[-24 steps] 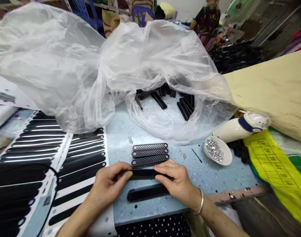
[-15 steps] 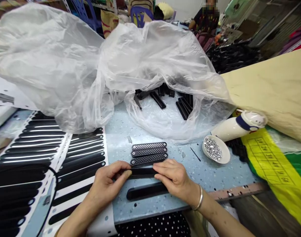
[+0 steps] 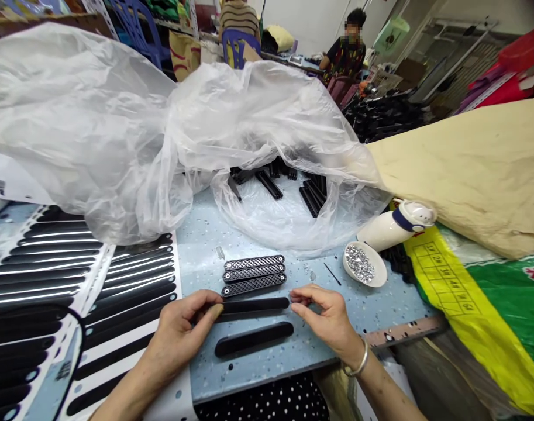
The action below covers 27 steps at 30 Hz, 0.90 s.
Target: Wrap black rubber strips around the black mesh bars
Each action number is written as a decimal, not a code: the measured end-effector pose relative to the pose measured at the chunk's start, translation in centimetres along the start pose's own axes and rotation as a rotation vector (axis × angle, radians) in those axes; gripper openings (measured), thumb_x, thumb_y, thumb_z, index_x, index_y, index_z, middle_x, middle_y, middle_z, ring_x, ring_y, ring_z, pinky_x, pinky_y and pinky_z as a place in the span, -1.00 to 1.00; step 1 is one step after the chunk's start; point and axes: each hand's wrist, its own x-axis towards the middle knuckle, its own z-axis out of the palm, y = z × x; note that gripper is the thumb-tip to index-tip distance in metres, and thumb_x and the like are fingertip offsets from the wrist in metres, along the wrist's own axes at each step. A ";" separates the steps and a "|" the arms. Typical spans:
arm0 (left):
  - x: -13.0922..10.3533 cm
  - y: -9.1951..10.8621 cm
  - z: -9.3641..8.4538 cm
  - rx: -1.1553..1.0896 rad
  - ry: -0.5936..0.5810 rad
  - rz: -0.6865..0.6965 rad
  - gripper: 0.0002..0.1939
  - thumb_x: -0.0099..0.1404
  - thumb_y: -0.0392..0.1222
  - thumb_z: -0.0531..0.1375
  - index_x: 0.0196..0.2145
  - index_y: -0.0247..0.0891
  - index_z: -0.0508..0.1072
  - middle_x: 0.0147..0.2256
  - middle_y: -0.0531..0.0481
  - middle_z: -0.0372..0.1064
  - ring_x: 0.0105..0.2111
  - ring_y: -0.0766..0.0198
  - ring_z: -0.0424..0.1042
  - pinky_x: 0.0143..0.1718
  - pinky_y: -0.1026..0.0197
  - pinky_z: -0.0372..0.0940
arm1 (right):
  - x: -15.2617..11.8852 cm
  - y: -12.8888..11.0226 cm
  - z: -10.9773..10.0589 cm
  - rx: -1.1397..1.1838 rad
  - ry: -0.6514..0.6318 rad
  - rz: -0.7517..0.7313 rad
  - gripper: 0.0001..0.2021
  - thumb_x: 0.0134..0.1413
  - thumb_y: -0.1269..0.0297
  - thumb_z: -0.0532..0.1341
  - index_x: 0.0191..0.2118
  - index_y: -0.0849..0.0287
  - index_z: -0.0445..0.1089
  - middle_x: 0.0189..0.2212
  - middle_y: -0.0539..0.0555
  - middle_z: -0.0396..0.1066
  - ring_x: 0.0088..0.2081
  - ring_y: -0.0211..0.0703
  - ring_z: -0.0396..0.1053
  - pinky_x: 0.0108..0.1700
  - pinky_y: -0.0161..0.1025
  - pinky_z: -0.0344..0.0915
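My left hand pinches the left end of a flat black strip with rounded ends. The strip lies level across the blue tabletop. Just off its right end is my right hand, thumb and forefinger slightly apart with nothing visible between them. A second black strip rests on the table nearer to me, touched by neither hand. Beyond the held strip, three black bars with a cross-hatched face lie side by side, each with a small silver round piece at the ends.
A white bowl of small silver pieces stands at the right, by a lying white bottle. Sheets carrying black strips cover the left. A clear plastic bag with black bars in its mouth fills the back. Two people sit farther off.
My right hand has let go of the strip's right end and drawn slightly away, uncovering it and the nearer strip's right end. My left hand keeps its pinch. The view has shifted.
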 end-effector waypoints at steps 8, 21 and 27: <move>-0.2 -0.5 0.7 0.005 -0.009 0.012 -0.74 0.21 -0.05 0.22 -0.24 -0.26 0.53 -0.47 0.05 0.46 -0.56 0.32 0.35 -0.53 0.30 0.26 | 1.1 -0.6 3.0 -0.176 0.010 -0.089 -0.84 0.10 0.26 0.28 -0.32 0.25 0.55 -0.49 0.10 0.44 -0.46 -0.16 0.39 -0.42 -0.24 0.30; -3.6 2.0 -2.7 0.056 0.330 0.230 -0.75 0.24 -0.20 0.19 -0.15 -0.28 0.54 -0.37 -0.02 0.56 -0.49 0.30 0.49 -0.45 0.31 0.38 | -0.3 -3.2 2.2 -0.348 0.129 -0.380 -0.83 0.20 0.47 0.14 -0.23 0.21 0.48 -0.46 0.12 0.45 -0.42 -0.10 0.40 -0.35 -0.18 0.35; -12.5 -0.7 -7.0 0.253 0.528 -0.063 -0.63 0.30 -0.07 0.14 -0.62 -0.25 0.40 -0.67 0.12 0.26 -0.63 0.38 0.26 -0.58 0.36 0.17 | -2.4 -9.5 12.4 -0.097 -0.202 -0.695 -0.66 0.08 0.58 0.13 -0.04 0.19 0.43 -0.19 0.23 0.52 -0.15 0.09 0.45 -0.12 0.01 0.42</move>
